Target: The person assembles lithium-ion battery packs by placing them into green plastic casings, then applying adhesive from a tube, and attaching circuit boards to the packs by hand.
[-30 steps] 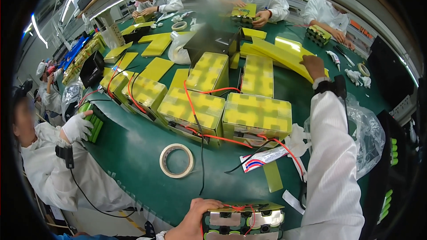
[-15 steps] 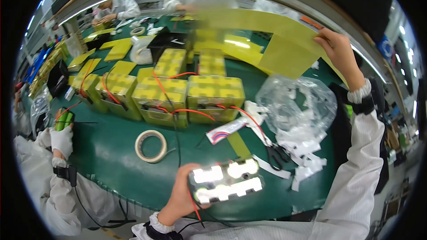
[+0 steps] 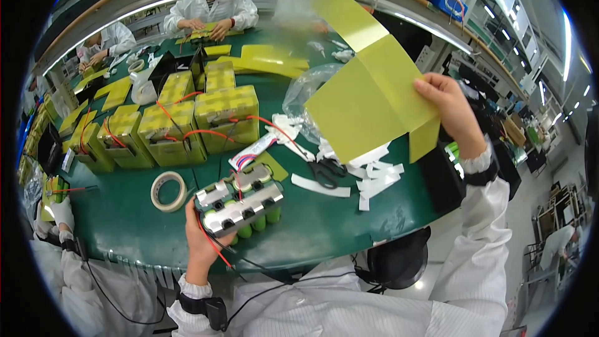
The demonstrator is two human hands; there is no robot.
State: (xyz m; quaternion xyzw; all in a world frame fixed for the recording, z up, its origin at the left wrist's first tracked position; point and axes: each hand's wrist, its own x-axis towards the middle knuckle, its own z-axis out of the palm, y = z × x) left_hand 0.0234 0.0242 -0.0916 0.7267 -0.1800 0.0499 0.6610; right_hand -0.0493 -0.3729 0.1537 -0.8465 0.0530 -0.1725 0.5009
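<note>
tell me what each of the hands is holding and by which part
Left hand grips the green battery pack at its near left end. Right hand pinches the yellow cut sheet by its right edge.

Yellow sheet (image 3: 368, 103), green-celled battery pack (image 3: 240, 206), green table (image 3: 125, 218), black scissors (image 3: 324, 173)

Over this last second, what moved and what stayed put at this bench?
The right hand, which reached to the yellow sheets across the table, took one and has brought the yellow sheet back, raised above the white strips. The left hand keeps its hold on the battery pack. The tape roll lies unmoved.
</note>
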